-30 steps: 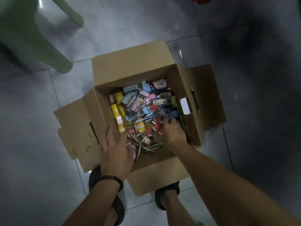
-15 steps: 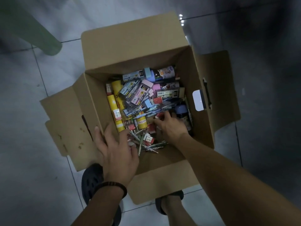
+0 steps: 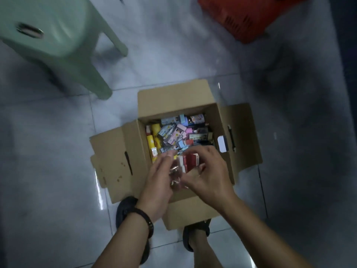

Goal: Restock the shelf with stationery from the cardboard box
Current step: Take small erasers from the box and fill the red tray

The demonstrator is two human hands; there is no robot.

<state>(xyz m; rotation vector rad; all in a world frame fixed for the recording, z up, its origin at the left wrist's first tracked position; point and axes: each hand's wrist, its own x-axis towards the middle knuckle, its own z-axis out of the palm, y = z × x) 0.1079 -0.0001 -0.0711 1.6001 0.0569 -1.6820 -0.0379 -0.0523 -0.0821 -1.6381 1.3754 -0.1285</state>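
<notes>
Centrally, right hand [image 3: 210,176] grips small red-and-white boxes [image 3: 190,161] over the cardboard box [image 3: 173,97]; left hand [image 3: 158,186] blurred, grip indeterminate; labels illegible.

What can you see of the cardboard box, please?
It is a plain brown cardboard box, standing upright on the grey tiled floor with its four flaps folded outward. A dark slot shows on its left and right sides, and a white label near the right one. Mixed stationery crowds it. Above its near side the right hand grips small red packs, the left hand alongside.
</notes>
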